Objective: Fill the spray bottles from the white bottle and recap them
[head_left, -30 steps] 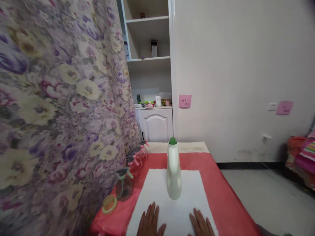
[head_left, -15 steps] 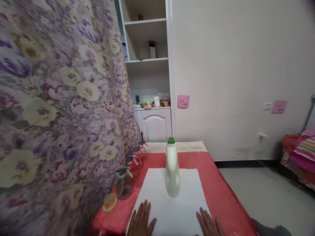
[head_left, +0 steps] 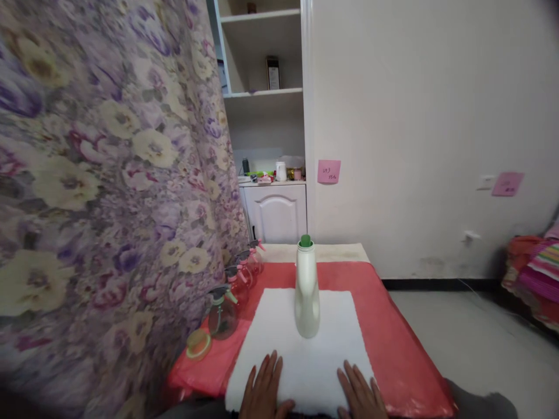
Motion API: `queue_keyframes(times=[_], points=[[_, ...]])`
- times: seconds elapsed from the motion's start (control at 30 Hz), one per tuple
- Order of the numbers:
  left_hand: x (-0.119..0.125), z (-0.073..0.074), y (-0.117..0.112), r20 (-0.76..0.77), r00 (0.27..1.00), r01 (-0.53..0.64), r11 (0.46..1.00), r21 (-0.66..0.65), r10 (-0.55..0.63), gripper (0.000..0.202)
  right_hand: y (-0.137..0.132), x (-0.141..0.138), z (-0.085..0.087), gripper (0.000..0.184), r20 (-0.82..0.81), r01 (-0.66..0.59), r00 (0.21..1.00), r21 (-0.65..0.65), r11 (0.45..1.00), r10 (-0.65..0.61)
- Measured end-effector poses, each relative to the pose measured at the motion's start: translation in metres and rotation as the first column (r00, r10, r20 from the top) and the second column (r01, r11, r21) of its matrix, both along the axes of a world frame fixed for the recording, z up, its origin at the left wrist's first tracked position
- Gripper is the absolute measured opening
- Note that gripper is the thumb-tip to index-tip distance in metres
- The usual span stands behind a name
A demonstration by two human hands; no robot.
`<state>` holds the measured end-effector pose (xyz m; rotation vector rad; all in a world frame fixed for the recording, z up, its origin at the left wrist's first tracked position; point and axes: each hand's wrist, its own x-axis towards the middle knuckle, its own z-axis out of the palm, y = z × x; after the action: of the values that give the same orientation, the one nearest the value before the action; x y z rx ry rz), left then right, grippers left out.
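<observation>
A pale green plastic bottle (head_left: 307, 302) with a handle stands upright on a white cloth (head_left: 271, 326). Its neck is uncapped, and a green spout (head_left: 305, 240) sticks up from it. Nearer to me, my left hand (head_left: 265, 387) lies flat at the cloth's front left, fingers stretched out and nothing held. My right hand (head_left: 360, 391) rests the same way at the front right, also free of any object. Both hands are apart from the bottle.
Several spray bottles line the table's left side, the nearest a dark clear one (head_left: 222, 317). A small round yellowish lid-like piece (head_left: 198, 343) lies before it. Red covering (head_left: 393, 337) drapes the table. A flowered curtain (head_left: 131, 233) hangs close on the left.
My hands have shifted slightly inward on the cloth, nearer to each other. The view has tipped down a little. The bottle stays standing in its place on the cloth.
</observation>
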<state>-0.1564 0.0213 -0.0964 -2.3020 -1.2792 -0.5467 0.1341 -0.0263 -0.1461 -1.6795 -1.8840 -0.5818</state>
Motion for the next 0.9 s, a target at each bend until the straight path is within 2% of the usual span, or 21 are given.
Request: queue_keyframes(times=[0.13,0.33,0.43,0.57,0.7,0.8,0.9], points=[[-0.001,0.013,-0.007,0.005,0.997,-0.073,0.991,-0.109,0.074,0.086,-0.008,0.022,0.007,0.061,0.090,-0.095,0.992,0.029,0.995,0.092],[-0.008,0.027,-0.007,-0.006,0.991,-0.132,0.942,-0.310,0.137,0.076,-0.023,0.025,0.030,0.060,0.062,-0.057,0.997,0.069,0.996,0.052],[-0.013,0.034,-0.006,-0.008,0.987,-0.153,0.921,-0.357,0.161,0.073,-0.026,0.025,0.030,0.060,0.045,-0.057,0.997,0.045,0.997,0.055],[-0.018,0.041,-0.006,-0.010,0.985,-0.167,0.921,-0.353,0.175,0.070,-0.028,0.030,0.024,0.061,-0.015,-0.071,0.997,-0.011,0.997,0.071],[-0.016,0.046,-0.011,-0.015,0.975,-0.209,0.894,-0.397,0.221,0.075,-0.033,0.033,0.025,0.061,-0.095,-0.122,0.988,-0.029,0.992,0.119],[0.000,0.043,-0.021,0.035,0.982,-0.159,0.908,-0.386,0.187,0.083,-0.038,0.027,0.036,0.059,-0.177,-0.164,0.971,-0.012,0.986,0.159],[0.027,0.033,-0.029,0.098,0.994,-0.014,0.945,-0.326,0.048,0.087,-0.035,0.008,0.050,0.057,-0.218,-0.246,0.947,-0.024,0.969,0.235]])
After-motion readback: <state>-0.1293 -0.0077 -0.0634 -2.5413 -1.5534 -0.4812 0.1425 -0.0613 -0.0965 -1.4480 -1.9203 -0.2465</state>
